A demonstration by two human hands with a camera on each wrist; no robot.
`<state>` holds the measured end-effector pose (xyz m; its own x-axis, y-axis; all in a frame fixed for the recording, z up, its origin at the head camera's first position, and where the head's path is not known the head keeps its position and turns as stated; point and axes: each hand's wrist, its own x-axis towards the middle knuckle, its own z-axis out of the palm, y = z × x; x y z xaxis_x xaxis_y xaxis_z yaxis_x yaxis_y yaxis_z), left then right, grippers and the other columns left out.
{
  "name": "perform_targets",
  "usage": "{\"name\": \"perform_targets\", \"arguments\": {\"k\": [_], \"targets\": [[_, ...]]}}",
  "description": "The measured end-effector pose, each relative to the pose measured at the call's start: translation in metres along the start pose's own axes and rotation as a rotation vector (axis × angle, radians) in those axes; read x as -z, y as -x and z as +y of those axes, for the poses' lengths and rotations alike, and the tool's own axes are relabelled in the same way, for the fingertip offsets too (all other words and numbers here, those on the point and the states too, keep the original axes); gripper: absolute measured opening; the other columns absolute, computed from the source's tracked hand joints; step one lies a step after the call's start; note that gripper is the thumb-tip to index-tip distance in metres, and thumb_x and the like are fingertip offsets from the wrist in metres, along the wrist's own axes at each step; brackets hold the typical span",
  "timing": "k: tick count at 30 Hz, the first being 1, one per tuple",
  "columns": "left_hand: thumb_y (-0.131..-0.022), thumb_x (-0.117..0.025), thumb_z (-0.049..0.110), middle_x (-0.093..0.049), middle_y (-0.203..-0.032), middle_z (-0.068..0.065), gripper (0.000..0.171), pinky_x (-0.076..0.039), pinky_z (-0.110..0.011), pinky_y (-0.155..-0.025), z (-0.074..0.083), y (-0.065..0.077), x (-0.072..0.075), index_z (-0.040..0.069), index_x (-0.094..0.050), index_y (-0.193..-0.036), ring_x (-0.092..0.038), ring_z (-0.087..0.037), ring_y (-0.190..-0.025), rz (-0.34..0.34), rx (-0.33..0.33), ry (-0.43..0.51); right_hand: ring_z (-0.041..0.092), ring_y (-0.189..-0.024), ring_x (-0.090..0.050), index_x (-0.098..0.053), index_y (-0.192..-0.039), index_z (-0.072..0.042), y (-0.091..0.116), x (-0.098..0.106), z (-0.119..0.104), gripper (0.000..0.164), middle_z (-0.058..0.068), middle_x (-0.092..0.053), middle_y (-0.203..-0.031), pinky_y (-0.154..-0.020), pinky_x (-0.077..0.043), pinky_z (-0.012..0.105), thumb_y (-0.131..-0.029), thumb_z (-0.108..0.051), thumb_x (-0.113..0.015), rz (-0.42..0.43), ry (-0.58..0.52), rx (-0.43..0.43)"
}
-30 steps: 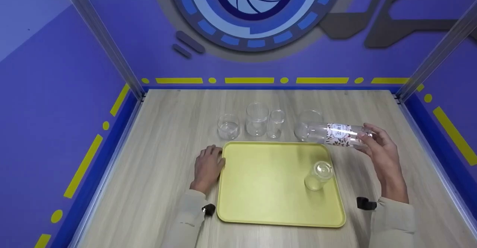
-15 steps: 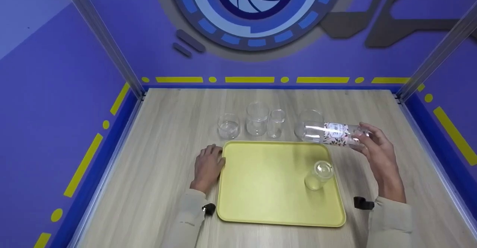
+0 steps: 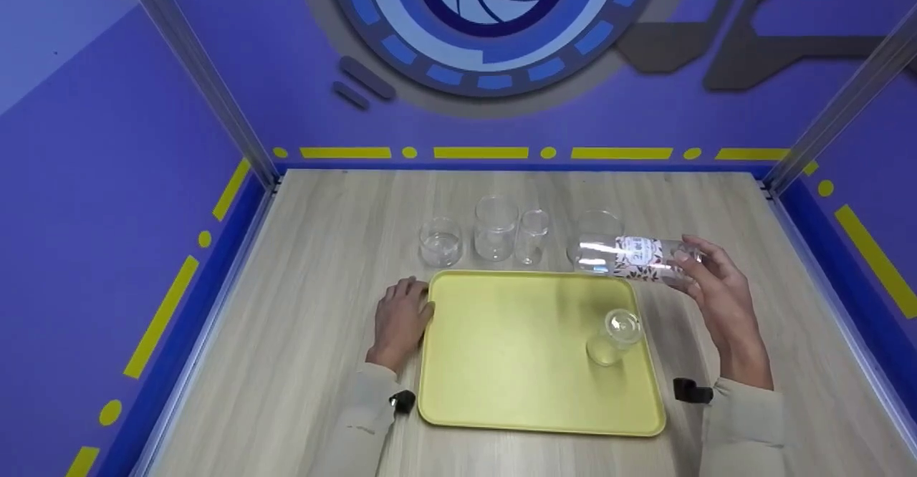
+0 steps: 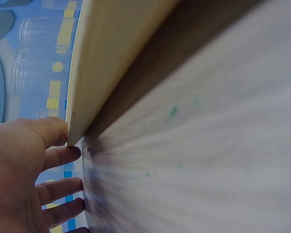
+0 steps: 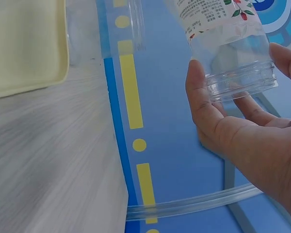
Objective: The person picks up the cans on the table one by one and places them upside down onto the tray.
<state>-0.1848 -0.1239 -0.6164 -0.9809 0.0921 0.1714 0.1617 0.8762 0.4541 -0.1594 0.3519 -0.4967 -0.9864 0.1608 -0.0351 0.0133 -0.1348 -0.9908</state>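
Note:
My right hand [image 3: 720, 294] grips a clear jar [image 3: 637, 256] with a floral label around its middle. The jar lies sideways in the air near the tray's back right corner, its base pointing left. In the right wrist view the fingers [image 5: 201, 92] hold the jar [image 5: 237, 53] by its threaded mouth. My left hand [image 3: 399, 319] rests at the left edge of a yellow tray [image 3: 530, 280]. Its thumb touches the tray rim [image 4: 80, 97], while the straight, spread fingers [image 4: 63, 189] reach down to the table. One clear glass [image 3: 616, 337] stands on the tray's right side.
Behind the tray stand a short glass [image 3: 440, 243], a taller glass [image 3: 496, 228] and a narrow glass [image 3: 532, 237]. Another clear glass [image 3: 600, 220] is partly hidden by the held jar. Blue-purple panels [image 3: 544, 126] enclose the wooden table [image 3: 301, 262] at the back and sides.
My right hand has moved a little to the left with the jar, which now overlaps more of the glass behind it. My left hand and the tray have stayed put.

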Motion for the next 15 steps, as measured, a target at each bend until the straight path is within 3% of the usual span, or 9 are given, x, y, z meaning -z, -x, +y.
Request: {"name": "perform_targets", "arguments": {"k": [15], "targets": [[-0.103, -0.07, 0.024, -0.058, -0.144, -0.019, 0.032, -0.045, -0.059, -0.106, 0.0014, 0.0, -0.0001, 0.008, -0.069, -0.131, -0.053, -0.039, -0.132, -0.007, 0.021, 0.028, 0.019, -0.117, -0.062, -0.053, -0.149, -0.006, 0.0006, -0.0094, 0.0008, 0.048, 0.01, -0.052, -0.139, -0.09, -0.059, 0.029, -0.105, -0.018, -0.068, -0.036, -0.02, 0.027]]}}
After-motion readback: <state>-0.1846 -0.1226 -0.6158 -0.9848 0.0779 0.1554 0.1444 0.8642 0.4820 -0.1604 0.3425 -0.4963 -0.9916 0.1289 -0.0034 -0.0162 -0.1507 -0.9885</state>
